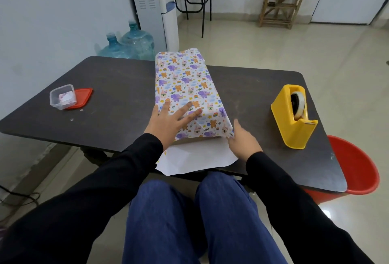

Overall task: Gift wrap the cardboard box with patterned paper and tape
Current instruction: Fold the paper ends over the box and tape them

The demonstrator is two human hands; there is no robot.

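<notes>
A long box covered in patterned paper (185,86) with elephants and bears lies lengthwise on the dark table (117,86). The cardboard itself is hidden under the paper. A white flap of the paper's underside (195,158) sticks out at the near end, over the table's front edge. My left hand (168,120) lies flat on the near top of the wrapped box, fingers spread. My right hand (242,137) touches the near right corner of the paper, fingers apart. A yellow tape dispenser (294,116) stands to the right of the box.
A clear plastic container (62,96) with small items sits on its red lid (83,98) at the table's left. A red bucket (355,164) stands beyond the table's right corner. Water bottles (130,44) and a dispenser stand behind the table.
</notes>
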